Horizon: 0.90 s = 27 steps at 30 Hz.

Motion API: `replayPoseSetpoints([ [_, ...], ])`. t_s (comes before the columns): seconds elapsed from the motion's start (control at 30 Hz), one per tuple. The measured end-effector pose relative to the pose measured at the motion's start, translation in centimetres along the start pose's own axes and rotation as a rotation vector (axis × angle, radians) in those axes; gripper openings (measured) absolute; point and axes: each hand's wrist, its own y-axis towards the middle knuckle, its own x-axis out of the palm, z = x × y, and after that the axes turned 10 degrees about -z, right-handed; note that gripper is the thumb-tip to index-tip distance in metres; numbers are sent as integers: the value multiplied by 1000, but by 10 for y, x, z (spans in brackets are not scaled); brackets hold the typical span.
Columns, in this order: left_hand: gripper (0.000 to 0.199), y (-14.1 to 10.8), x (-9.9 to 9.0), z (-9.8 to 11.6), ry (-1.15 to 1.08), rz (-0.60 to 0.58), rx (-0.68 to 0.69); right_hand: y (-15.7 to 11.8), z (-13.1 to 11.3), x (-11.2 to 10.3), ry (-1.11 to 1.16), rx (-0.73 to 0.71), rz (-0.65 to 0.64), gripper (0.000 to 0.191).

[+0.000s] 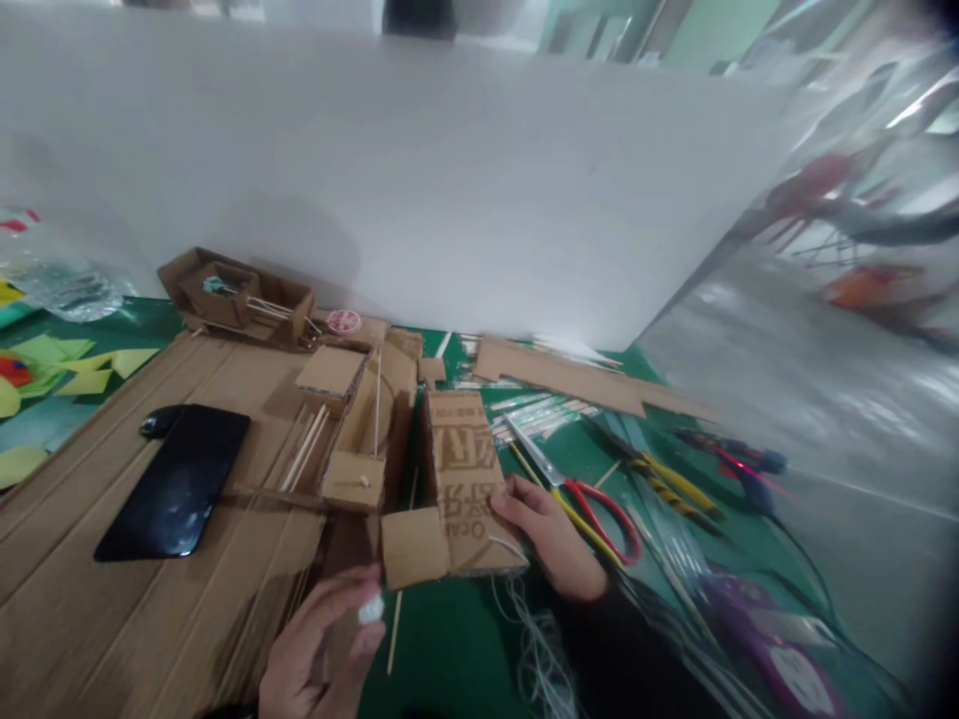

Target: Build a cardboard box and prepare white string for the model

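Note:
Between the thumb and fingers of my left hand [326, 639] is a small white lump [371, 607], just below a square cardboard flap [414, 547]. My right hand [550, 534] grips the right edge of a printed cardboard piece [469, 474], thumb on top; the flap joins its lower left side. White string [543, 654] hangs in a tangle below that piece. Left of it stands a cardboard structure [356, 479] with open channels and a white string running along it. Red-handled scissors [558, 479] lie just beyond my right hand.
A black phone [176, 484] lies on cardboard sheets [90, 429] at left. Another cardboard box model [240, 300] stands behind. Yellow-black pliers [666, 484], a glue gun [738, 464], glue sticks [543, 411] and a purple power strip [779, 649] are at right. A white partition [450, 190] rises behind.

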Motion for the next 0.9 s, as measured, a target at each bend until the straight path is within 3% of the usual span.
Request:
replayPoseSetpoints([
  [0.23,17,9,-4,-1,165,-108,73,-9,-2,-17,-3,-100,169,44],
  [0.43,20,9,-4,-4,240,-157,42,-13,1,-35,-171,-170,228,43],
  [0.5,20,9,-4,-6,250,-166,51,-19,-3,-37,-288,-245,291,39],
  [0.57,19,9,-4,-8,248,-172,54,-29,-11,-33,-578,-437,307,39],
  [0.6,18,9,-5,-8,246,-172,54,-35,-15,-29,-781,-560,258,42],
  [0.67,17,9,-5,-9,239,-174,63,-44,-22,-19,-1162,-736,35,53],
  [0.77,18,9,-6,-10,228,-169,92,-47,-24,-5,-1443,-773,-242,68],
  [0.9,18,9,-5,-10,251,-178,92,-38,-17,0,-1559,-705,-269,63],
])
